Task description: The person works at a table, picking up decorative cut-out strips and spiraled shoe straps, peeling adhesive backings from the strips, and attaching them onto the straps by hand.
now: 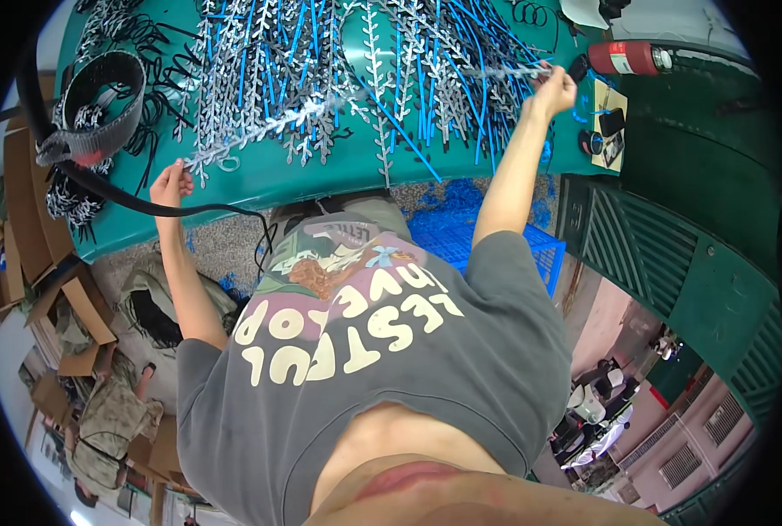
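A silvery-white leaf-patterned strip (301, 115) is stretched on a slant across the front of the green table (259, 187), its middle and right part smeared by motion. Its left end is pinched in my left hand (172, 185), close to the table's near left edge. The fingers of my right hand (553, 93) are closed on the other end, higher up at the right. Beneath and behind the strip lie many grey and black leaf-shaped strips (378, 96) mixed with narrow blue strips (406, 136).
Left on the table stands a clear ribbed plastic tub (128, 101), with bundled leaf strips beside it and a black hose (137, 203) near it. A red bottle (620, 59) lies at the far right. Below are a blue crate (544, 256) and open cardboard boxes (80, 311). A person (115, 430) is behind.
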Demonstrator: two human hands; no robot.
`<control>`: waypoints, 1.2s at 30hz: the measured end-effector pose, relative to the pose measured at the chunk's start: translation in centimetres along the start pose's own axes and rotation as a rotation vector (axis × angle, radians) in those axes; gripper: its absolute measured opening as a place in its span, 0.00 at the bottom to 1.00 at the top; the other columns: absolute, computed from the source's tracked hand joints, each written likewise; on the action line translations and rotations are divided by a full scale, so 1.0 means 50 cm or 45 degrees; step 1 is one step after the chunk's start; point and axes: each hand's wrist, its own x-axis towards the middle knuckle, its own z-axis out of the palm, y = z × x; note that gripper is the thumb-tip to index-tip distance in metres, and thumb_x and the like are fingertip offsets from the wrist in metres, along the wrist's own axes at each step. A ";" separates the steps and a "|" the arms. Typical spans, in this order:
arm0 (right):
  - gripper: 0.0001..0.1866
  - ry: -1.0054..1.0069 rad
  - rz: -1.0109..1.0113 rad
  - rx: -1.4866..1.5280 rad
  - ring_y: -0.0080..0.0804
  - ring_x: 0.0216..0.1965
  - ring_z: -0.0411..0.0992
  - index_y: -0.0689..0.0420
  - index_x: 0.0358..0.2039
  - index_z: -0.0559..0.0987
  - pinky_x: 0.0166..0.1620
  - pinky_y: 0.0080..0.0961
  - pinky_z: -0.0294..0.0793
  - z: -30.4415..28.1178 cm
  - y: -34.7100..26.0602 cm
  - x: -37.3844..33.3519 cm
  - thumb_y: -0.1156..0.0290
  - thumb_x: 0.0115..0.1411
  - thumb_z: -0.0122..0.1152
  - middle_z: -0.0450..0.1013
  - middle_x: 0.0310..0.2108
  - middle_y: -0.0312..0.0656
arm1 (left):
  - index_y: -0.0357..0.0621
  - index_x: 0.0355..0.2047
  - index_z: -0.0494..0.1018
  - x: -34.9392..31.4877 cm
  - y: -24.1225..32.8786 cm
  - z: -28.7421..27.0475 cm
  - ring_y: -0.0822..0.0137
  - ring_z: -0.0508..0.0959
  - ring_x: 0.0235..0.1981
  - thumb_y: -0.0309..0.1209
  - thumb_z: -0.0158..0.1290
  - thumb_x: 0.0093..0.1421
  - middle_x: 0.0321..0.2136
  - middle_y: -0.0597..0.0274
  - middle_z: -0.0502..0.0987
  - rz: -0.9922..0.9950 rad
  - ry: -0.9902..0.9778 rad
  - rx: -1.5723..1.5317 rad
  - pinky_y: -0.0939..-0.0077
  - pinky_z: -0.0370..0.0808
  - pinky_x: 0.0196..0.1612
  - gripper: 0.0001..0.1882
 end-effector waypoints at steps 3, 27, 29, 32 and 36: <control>0.10 -0.063 -0.354 -0.328 0.28 0.14 0.68 0.62 0.21 0.68 0.18 0.20 0.65 -0.025 -0.033 0.008 0.71 0.45 0.59 0.74 0.20 0.47 | 0.40 0.17 0.70 0.002 -0.011 -0.012 0.79 0.68 0.14 0.42 0.49 0.58 0.12 0.68 0.68 0.095 -0.211 0.458 0.86 0.61 0.17 0.19; 0.08 -2.038 -0.136 -0.532 0.31 0.26 0.71 0.58 0.28 0.78 0.30 0.24 0.69 0.180 0.060 -0.741 0.67 0.50 0.60 0.73 0.24 0.41 | 0.38 0.32 0.72 -0.056 0.003 0.009 0.81 0.68 0.19 0.36 0.47 0.61 0.19 0.71 0.69 0.077 -0.929 0.238 0.88 0.63 0.19 0.12; 0.08 -2.011 -0.200 -0.566 0.31 0.26 0.71 0.57 0.29 0.78 0.30 0.23 0.69 0.176 0.028 -0.755 0.67 0.50 0.60 0.73 0.25 0.41 | 0.38 0.34 0.73 -0.060 0.008 0.004 0.81 0.69 0.20 0.35 0.48 0.60 0.20 0.70 0.70 0.048 -0.939 0.189 0.88 0.65 0.21 0.12; 0.07 -1.594 -0.519 -0.547 0.32 0.28 0.72 0.57 0.29 0.77 0.31 0.24 0.70 0.163 -0.023 -0.798 0.70 0.50 0.60 0.72 0.27 0.41 | 0.36 0.40 0.72 -0.048 0.008 -0.008 0.78 0.72 0.24 0.33 0.49 0.59 0.26 0.66 0.74 0.015 -1.002 0.056 0.86 0.68 0.25 0.13; 0.06 -1.546 -0.649 -0.372 0.40 0.30 0.72 0.58 0.28 0.75 0.32 0.30 0.72 0.147 -0.032 -0.834 0.74 0.47 0.61 0.72 0.28 0.42 | 0.34 0.34 0.75 -0.052 0.023 0.007 0.77 0.73 0.25 0.30 0.52 0.56 0.25 0.63 0.75 0.136 -0.990 0.114 0.84 0.69 0.28 0.10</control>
